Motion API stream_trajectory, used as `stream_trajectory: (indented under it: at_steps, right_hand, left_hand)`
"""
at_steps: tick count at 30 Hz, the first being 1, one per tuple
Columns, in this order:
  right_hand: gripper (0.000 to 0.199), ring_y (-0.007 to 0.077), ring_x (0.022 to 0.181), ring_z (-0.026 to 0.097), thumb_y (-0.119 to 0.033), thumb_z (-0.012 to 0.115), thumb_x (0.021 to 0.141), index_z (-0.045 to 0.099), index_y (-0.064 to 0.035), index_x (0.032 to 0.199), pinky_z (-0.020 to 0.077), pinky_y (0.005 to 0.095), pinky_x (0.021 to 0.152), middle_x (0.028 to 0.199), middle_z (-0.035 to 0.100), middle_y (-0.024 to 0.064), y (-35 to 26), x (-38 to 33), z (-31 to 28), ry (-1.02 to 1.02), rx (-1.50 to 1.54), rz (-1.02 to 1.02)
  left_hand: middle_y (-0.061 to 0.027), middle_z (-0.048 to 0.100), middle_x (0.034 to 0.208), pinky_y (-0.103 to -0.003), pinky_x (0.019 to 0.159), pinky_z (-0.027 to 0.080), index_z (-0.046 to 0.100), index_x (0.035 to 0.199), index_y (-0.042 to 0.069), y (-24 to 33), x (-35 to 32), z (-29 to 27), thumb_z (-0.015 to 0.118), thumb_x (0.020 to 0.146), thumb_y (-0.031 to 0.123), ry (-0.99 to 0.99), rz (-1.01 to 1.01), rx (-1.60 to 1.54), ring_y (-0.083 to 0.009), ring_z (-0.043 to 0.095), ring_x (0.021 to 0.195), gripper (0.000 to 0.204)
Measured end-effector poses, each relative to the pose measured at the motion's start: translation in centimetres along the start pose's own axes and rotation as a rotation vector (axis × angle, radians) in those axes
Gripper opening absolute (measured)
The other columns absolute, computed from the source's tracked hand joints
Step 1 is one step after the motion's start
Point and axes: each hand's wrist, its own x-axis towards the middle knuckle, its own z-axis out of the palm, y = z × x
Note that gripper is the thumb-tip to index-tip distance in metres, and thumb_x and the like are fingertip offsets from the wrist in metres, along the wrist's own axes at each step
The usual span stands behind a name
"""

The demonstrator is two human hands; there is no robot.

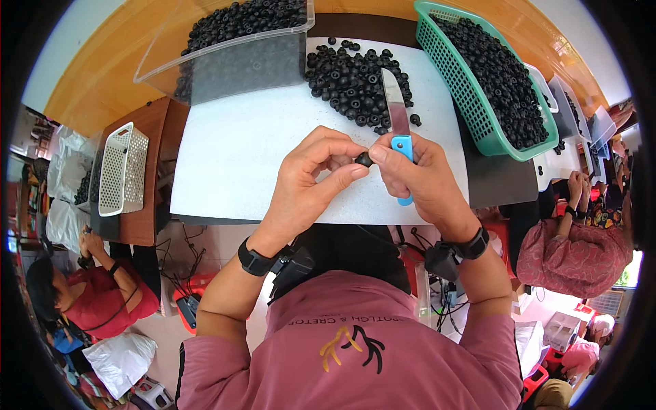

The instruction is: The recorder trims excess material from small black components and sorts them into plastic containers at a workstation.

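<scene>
Over the front part of a white board (239, 150), my left hand (311, 171) pinches a small round black piece (363, 159) between thumb and fingertips. My right hand (420, 174) is closed round the blue handle of a knife (394, 102), whose blade points up and away from me. The right thumb and fingertips meet the left fingers right beside the black piece. Just beyond my hands lies a loose pile of black round pieces (352, 78), many showing a hole. One single piece (415, 119) sits apart at the pile's right.
A clear plastic bin (249, 72) of black pieces stands at the back left, a green basket (451, 75) full of them at the right. On a side table at left is a white basket (125, 167). Other people (102, 294) sit on both sides; cables (184, 260) hang below the table.
</scene>
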Motion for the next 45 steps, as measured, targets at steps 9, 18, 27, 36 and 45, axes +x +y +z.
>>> stream_trajectory:
  at_steps: [9, 18, 27, 36, 45]
  right_hand:
    - [0.023, 0.0167, 0.058, 0.053, -0.025, 0.062, 0.093, 0.064, -0.0021, 0.095, 0.0412, 0.0284, 0.053, 0.071, 0.058, 0.0047, -0.2, -1.2, -0.4, 0.069, -0.646, -0.432]
    - [0.024, 0.0266, 0.060, 0.058, -0.025, 0.073, 0.082, 0.063, -0.0069, 0.094, 0.0442, 0.0351, 0.052, 0.073, 0.059, 0.0086, 0.8, -1.5, -0.3, 0.135, -1.064, -0.730]
    - [0.025, 0.0262, 0.058, 0.057, -0.027, 0.073, 0.081, 0.063, -0.0078, 0.094, 0.0431, 0.0355, 0.049, 0.072, 0.058, 0.0077, 0.7, -1.3, -0.3, 0.160, -1.121, -0.770]
    - [0.025, 0.0256, 0.059, 0.057, -0.028, 0.071, 0.084, 0.065, -0.0051, 0.092, 0.0432, 0.0343, 0.050, 0.072, 0.058, 0.0090, 1.3, -0.2, -2.3, 0.236, -1.158, -0.702]
    - [0.022, 0.0049, 0.068, 0.049, -0.021, 0.070, 0.088, 0.064, -0.0005, 0.089, 0.0407, 0.0217, 0.061, 0.075, 0.061, -0.0006, 0.2, -0.3, 0.1, 0.101, -0.490, -0.365]
  left_hand:
    - [-0.0066, 0.062, 0.105, -0.023, 0.075, 0.048, 0.059, 0.114, 0.000, 0.3, -0.6, -0.2, 0.065, 0.088, 0.002, -0.013, -0.208, -0.302, -0.0091, 0.059, 0.088, 0.027]
    - [-0.0071, 0.062, 0.104, -0.026, 0.076, 0.052, 0.057, 0.116, 0.000, 0.2, -0.7, -0.2, 0.064, 0.089, 0.002, -0.001, -0.187, -0.272, -0.0120, 0.061, 0.091, 0.028]
    - [-0.0073, 0.061, 0.106, -0.026, 0.080, 0.053, 0.057, 0.115, -0.001, 0.1, -0.7, -0.2, 0.064, 0.090, 0.003, 0.006, -0.211, -0.288, -0.0138, 0.063, 0.093, 0.027]
    - [-0.0082, 0.064, 0.100, -0.027, 0.080, 0.053, 0.058, 0.112, -0.001, -0.6, -0.6, -0.4, 0.063, 0.090, 0.004, -0.032, -0.197, -0.344, -0.0151, 0.065, 0.091, 0.024]
    - [-0.0094, 0.065, 0.100, -0.026, 0.081, 0.052, 0.056, 0.113, -0.002, -0.1, -0.5, 0.4, 0.064, 0.089, 0.002, 0.012, -0.209, -0.357, -0.0150, 0.065, 0.091, 0.025]
